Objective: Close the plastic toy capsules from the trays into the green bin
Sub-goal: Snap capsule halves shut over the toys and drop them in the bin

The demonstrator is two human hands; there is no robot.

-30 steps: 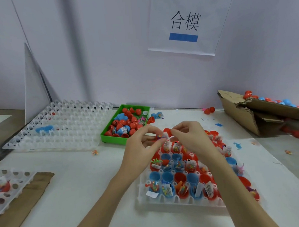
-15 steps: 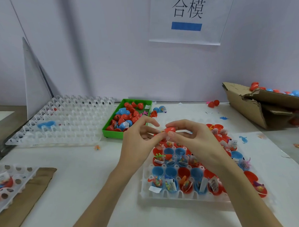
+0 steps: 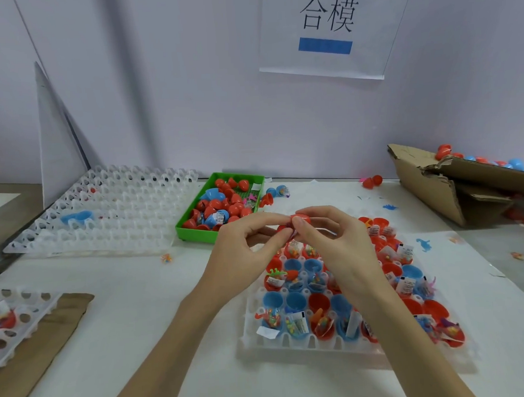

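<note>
Both of your hands meet above the far end of the filled tray [image 3: 315, 344], pinching one red capsule [image 3: 300, 219] between them — your left hand [image 3: 245, 253] grips it with thumb and forefinger from the left, and your right hand [image 3: 337, 243] closes thumb and forefinger over its top from the right. Whether the two halves have snapped fully together you cannot tell from here, since your fingertips cover the seam. Below your wrists the tray holds open red and blue capsule halves, most with a small toy and a paper slip inside (the nearest row shows them best). Your green bin [image 3: 196, 232] sits just beyond your left hand, near the wall, holding a heap of closed red capsules and a few blue ones. To its left lies a large white tray [image 3: 111, 214] with a single blue half [image 3: 75, 218] in it. Another tray [image 3: 23, 322] pokes in at the left edge — it rests partly on a strip of cardboard [image 3: 47, 336]. At the far right a torn cardboard box [image 3: 434, 184] holds more red and blue capsules, and a sign [image 3: 328, 30] hangs on the wall above.
</note>
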